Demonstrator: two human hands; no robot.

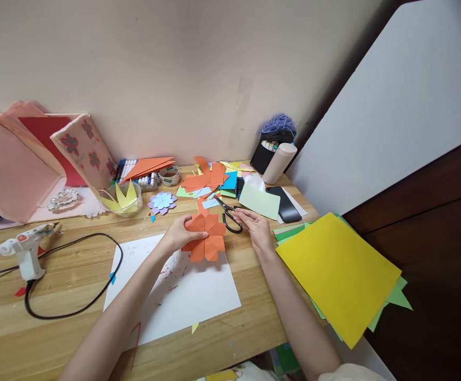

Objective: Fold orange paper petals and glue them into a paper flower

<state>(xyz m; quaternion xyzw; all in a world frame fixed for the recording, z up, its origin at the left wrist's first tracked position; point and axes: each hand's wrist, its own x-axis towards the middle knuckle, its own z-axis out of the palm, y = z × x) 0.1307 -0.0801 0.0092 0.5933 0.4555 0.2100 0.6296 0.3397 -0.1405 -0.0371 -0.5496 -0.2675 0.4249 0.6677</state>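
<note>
My left hand (178, 233) pinches an orange paper flower (214, 244), thumb on its face and the other fingers hidden behind. The flower has several folded, notched petals and is held above a white sheet (198, 293). To the right, the fingers of my right hand (256, 227) are closed at one handle of the black scissors (227, 208). The blades point away to the back left, and the fingers partly cover the handle. Behind the flower, a pile of orange paper scraps (206, 179) lies with blue, green and yellow pieces.
A white glue gun (29, 254) with a looping black cord stands left. Behind are a purple-blue paper flower (162, 202), a plastic bowl (135, 205) and a tape roll (169, 176). A phone (283, 203) lies right, near yellow paper (337, 275) overhanging the table edge.
</note>
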